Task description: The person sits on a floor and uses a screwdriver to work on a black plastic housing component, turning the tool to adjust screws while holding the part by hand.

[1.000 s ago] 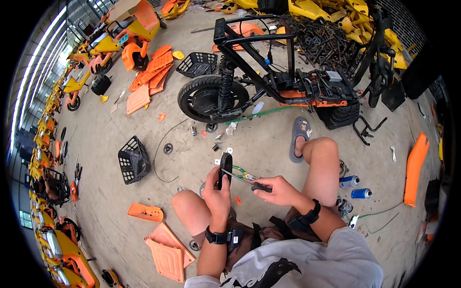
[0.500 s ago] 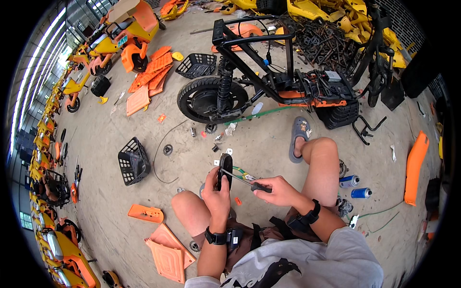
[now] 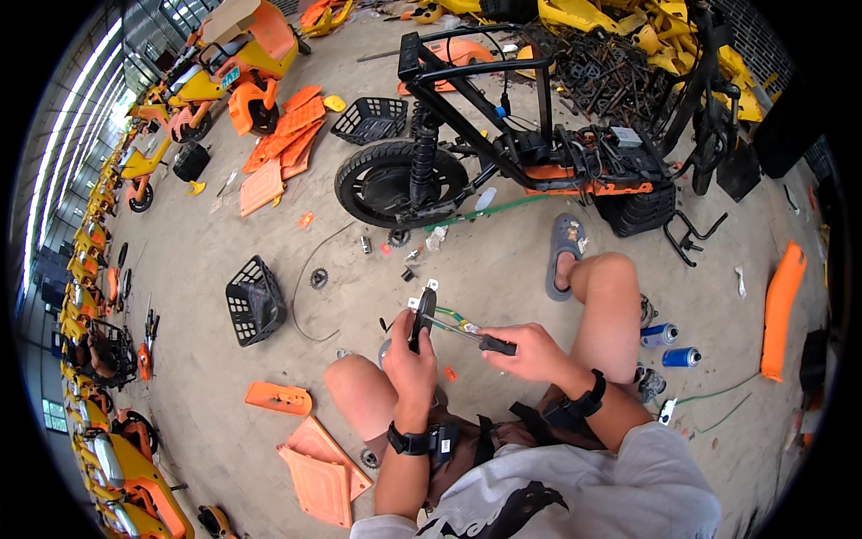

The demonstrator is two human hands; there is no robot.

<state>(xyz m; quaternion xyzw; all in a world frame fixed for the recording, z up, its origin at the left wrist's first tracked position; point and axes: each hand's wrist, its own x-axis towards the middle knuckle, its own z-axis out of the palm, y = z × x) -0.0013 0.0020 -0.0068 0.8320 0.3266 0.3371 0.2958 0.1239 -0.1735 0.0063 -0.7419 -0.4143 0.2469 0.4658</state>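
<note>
A black, flat, elongated part (image 3: 424, 316) is held upright in my left hand (image 3: 411, 370), the thumb along its near face and the fingers wrapped behind it. I cannot make out what kind of part it is. My right hand (image 3: 532, 354) grips a screwdriver (image 3: 496, 345) by its black handle. The metal shaft points left, and its tip meets the side of the black part. Just left of the part shows a small dark bent piece (image 3: 384, 323). Green-handled pliers (image 3: 460, 319) lie on the floor partly behind the shaft.
Beyond my hands stands a stripped black scooter frame (image 3: 530, 144). A black basket (image 3: 256, 301) and a sprocket (image 3: 319, 278) lie to the left, orange panels (image 3: 319, 476) at lower left. Two blue spray cans (image 3: 681, 357) lie beside my right knee. Scooters (image 3: 117, 449) line the left side.
The small dark bent piece now shows left of the black part, where bare floor was before. My right hand and the screwdriver have shifted slightly right; the whole view has moved a little.
</note>
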